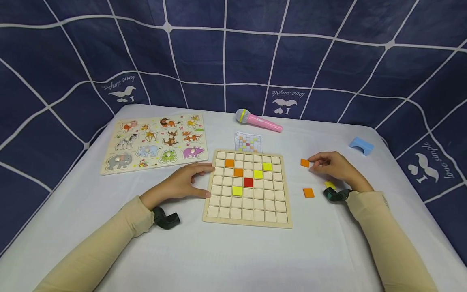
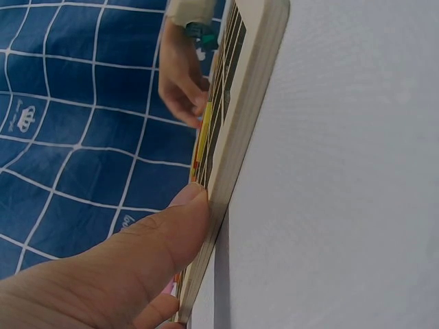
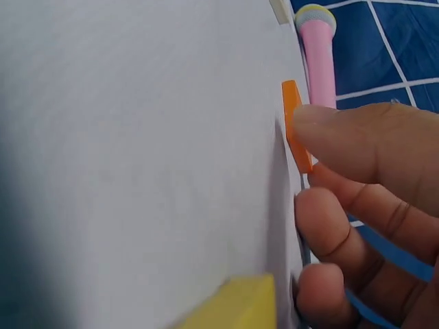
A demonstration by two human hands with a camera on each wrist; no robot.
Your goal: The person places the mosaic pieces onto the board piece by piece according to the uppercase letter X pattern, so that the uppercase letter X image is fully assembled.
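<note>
A wooden grid board (image 1: 247, 224) lies flat with several coloured tiles in its squares: orange and yellow ones, and a red tile (image 1: 248, 182). My left hand (image 1: 185, 181) rests at the board's left edge, thumb and forefinger spread along it; the left wrist view has the thumb (image 2: 161, 233) against the rim. To the right of the board, my right hand (image 1: 330, 165) pinches an orange tile (image 3: 293, 127) between thumb and forefinger, the tile tilted. A second orange tile (image 1: 308, 192) lies nearer on the cloth. Partly hidden by my right wrist is a yellow tile (image 1: 330, 185).
Behind the board lies a printed pattern card (image 1: 248, 141), its near edge beside the rim. A pink toy microphone (image 1: 260, 120) is farther back. An animal peg puzzle (image 1: 155, 142) occupies the back left, and a blue arch block (image 1: 361, 145) the back right.
</note>
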